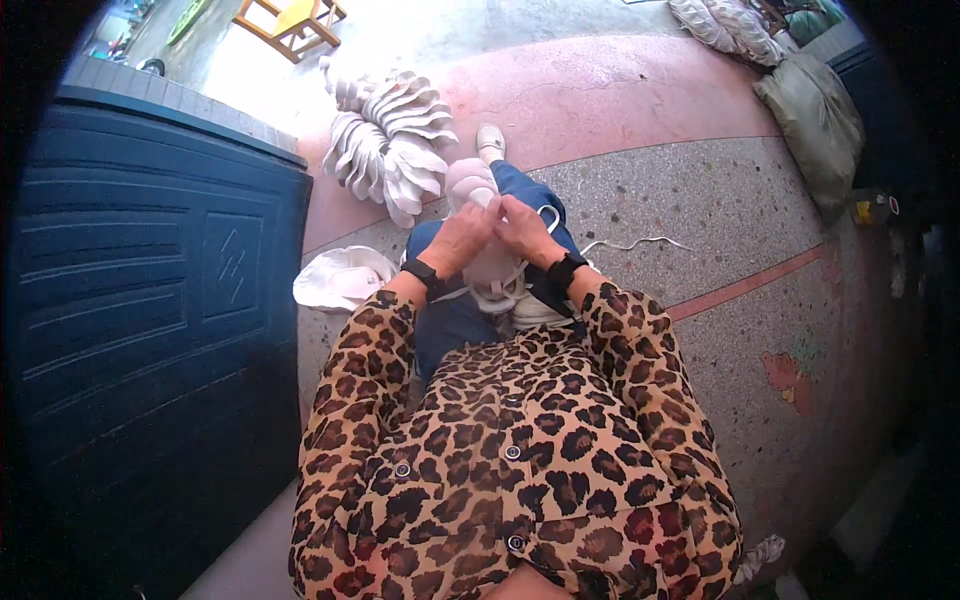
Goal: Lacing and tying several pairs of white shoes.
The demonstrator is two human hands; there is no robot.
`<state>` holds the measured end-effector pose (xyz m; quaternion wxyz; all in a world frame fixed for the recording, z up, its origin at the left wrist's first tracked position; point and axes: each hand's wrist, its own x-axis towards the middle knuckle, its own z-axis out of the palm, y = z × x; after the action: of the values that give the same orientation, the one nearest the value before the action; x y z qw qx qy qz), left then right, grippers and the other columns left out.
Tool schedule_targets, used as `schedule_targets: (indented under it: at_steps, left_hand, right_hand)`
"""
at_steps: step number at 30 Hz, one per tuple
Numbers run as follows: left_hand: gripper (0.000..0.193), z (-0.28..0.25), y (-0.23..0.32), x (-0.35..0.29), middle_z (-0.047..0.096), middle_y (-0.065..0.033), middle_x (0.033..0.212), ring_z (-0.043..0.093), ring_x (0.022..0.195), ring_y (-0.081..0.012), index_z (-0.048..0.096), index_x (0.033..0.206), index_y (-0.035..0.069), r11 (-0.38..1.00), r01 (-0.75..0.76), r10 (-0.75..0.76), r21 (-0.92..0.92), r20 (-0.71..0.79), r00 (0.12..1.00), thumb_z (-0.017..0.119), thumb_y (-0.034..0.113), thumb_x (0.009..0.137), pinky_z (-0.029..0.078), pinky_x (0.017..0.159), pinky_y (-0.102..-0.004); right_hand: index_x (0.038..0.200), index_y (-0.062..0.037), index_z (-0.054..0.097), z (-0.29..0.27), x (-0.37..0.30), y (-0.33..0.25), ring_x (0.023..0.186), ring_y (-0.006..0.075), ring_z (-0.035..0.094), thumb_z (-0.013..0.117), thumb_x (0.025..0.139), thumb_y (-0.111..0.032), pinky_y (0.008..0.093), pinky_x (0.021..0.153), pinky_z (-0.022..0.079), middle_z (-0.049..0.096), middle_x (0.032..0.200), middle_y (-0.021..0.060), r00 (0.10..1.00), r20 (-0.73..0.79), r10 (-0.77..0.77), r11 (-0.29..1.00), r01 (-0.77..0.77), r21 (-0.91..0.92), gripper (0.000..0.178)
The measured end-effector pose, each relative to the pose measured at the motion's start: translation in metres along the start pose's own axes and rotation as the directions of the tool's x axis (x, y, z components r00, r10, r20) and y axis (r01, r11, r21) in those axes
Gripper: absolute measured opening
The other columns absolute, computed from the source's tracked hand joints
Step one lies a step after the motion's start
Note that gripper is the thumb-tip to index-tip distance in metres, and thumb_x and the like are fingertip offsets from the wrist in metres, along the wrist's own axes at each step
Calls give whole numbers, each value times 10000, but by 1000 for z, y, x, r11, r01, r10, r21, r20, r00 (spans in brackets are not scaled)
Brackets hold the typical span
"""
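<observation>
"Hands together above your lap: your left hand [462, 238] grips the edge of pale, rounded, padded-looking pieces [470, 180], and your right hand [528, 230] joins it, fingertips meeting!"

"What's the right one pinching?"

"Can't tell; the fingers hide it."

"So how far along are you?"

"Partway, I'd judge. Beyond your left knee, a big fanned cluster of curved white pieces [390, 140] lies gathered on the floor. The ones at your fingertips look unfinished; how many remain, I can't count."

"Anything in your way?"

"Watch that thin white cord [660, 238], loose on the speckled floor to your right! Left of your legs sits a crumpled white bag-like thing [318, 280], and a dark-blue panelled door [150, 250] hems that side. Farther off, yellow wooden stool [297, 16] and bulging pale sack [815, 120], both well clear."
</observation>
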<state>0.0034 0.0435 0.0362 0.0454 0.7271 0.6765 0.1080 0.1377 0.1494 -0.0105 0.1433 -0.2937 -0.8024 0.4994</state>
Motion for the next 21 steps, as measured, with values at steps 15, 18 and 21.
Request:
schedule_targets:
  at_steps: [15, 18, 21]
  left_hand:
    - [209, -185, -242, -376, 657, -89, 889, 587, 750, -229, 666, 1036, 31, 280, 917, -935, -285, -296, 194, 508, 130, 940, 473, 640, -368]
    - [248, -172, -237, -344, 650, -31, 942, 582, 793, -153, 667, 1138, 53, 161, 801, -982, -577, -173, 73, 532, 126, 943, 455, 657, -295]
    - [259, -99, -192, -250, 691, -85, 1041, 631, 933, -201, 695, 1140, 41, 471, 764, -879, -441, -164, 447, 553, 74, 926, 483, 821, -330]
  right_hand:
    - [1185, -18, 649, -269, -80, 37, 574, 39, 494, 637, 974, -217, 201, 510, 426, 554, 720, -57, 929, 110, 354, 731, -348, 587, 291]
    - [1199, -19, 625, -287, -99, 47, 577, 43, 497, 620, 988, -212, 204, 517, 433, 543, 724, -50, 920, 19, 391, 747, -330, 577, 286]
    - [1208, -17, 610, -295, -96, 30, 595, 48, 505, 613, 995, -209, 205, 533, 441, 543, 741, -40, 935, -25, 353, 735, -261, 626, 287]
